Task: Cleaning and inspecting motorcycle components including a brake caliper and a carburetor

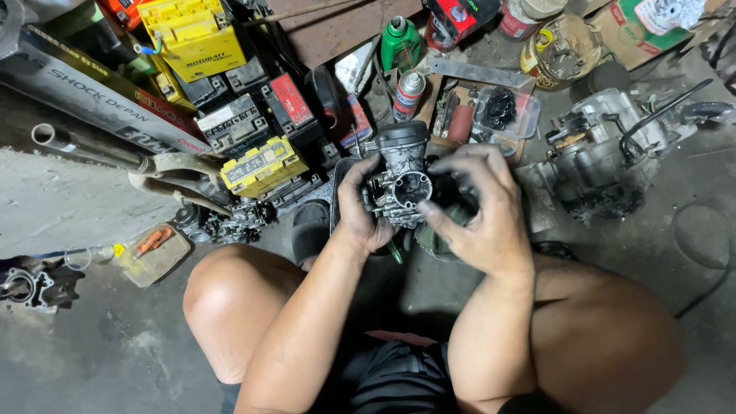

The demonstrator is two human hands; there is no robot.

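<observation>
Fingers of the left hand [359, 211] clamp the grimy carburetor [402, 180] from its side, right hand [479, 211] fingers curl around its far side above the concrete floor [92, 360]; best kept steady, bore facing up, near the engine block [602, 157].

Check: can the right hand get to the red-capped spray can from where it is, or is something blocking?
Probably yes. The spray can stands upright just beyond the carburetor, nothing covering it. But the right hand and left hand both grip the carburetor.
</observation>
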